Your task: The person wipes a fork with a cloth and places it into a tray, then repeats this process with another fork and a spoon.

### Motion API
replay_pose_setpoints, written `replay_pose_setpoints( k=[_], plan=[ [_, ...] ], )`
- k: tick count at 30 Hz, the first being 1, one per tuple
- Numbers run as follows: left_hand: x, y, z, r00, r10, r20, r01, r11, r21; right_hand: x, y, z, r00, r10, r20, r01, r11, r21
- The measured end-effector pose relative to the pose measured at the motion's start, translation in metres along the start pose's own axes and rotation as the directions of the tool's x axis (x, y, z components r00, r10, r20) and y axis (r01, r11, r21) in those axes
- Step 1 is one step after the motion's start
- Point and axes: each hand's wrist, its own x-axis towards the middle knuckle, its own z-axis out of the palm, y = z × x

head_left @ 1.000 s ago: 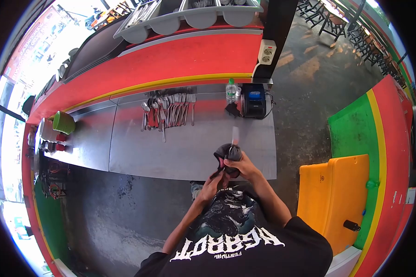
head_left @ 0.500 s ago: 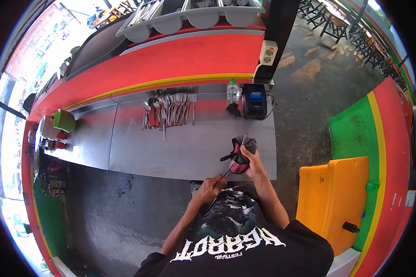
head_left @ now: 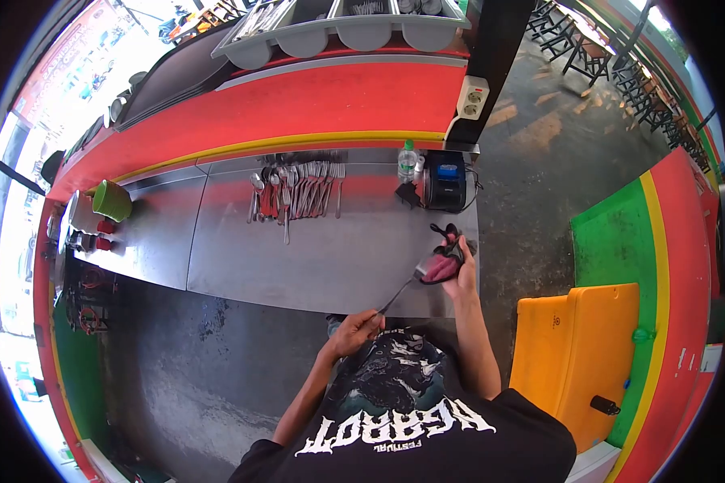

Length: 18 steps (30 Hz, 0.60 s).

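**Cutlery and cloth held over the near right corner**

Grips the thin handle end of a piece of cutlery (head_left: 399,288) in the left hand (head_left: 354,326), fingers curled shut around it. Holds that hand just off the near edge of the shiny metal surface (head_left: 298,258), close to the black shirt.

Clutches a pink and dark cloth (head_left: 445,262) in the right hand (head_left: 461,274), fingers closed on it, above the near right corner of the surface. Points the wide end of the cutlery up toward the cloth. Touching it or just beside it: too blurry to tell. Also too blurry to tell fork from spoon. Holds both up in the air, not lying on the surface.

Along the far edge, near the middle: a row of spoons and forks (head_left: 294,189) lying side by side. At the far right corner: a small water bottle (head_left: 408,161) standing up, just beside a black box with a blue top (head_left: 445,179). At the far left end: a green cup (head_left: 111,200), with small red cups (head_left: 105,225) near it. Behind the far edge: a red wall (head_left: 338,101) with a yellow stripe, and a white plug socket (head_left: 473,97) higher up. On the floor, off the right edge: a big yellow box (head_left: 576,346).
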Motion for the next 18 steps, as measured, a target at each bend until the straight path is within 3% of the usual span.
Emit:
replay_pose_setpoints(
  k=[2, 6, 9, 12, 18],
  plan=[
    [0.0, -0.003, 0.003, 1.0, -0.008, -0.028, 0.004, 0.991, -0.131, -0.001, -0.003, 0.0, 0.997, -0.001, 0.074, 0.002, 1.0, -0.008],
    [0.011, -0.01, 0.007, 0.995, 0.039, -0.092, -0.063, 0.962, -0.267, -0.038, 0.013, 0.044, 0.963, 0.186, 0.193, -0.16, 0.977, -0.143],
    [0.025, -0.004, 0.01, 0.989, 0.002, -0.151, -0.036, 0.973, -0.227, -0.046, 0.029, 0.043, 0.824, 0.422, 0.379, -0.241, 0.865, -0.44],
    [0.033, 0.005, 0.017, 0.983, 0.004, -0.185, -0.022, 0.995, -0.093, -0.036, 0.041, 0.033, 0.782, 0.561, 0.27, -0.268, 0.695, -0.667],
    [0.029, 0.029, 0.016, 0.979, -0.068, -0.194, 0.1, 0.982, 0.163, -0.039, 0.048, 0.051, 0.924, 0.36, 0.126, -0.267, 0.846, -0.461]
  ],
)
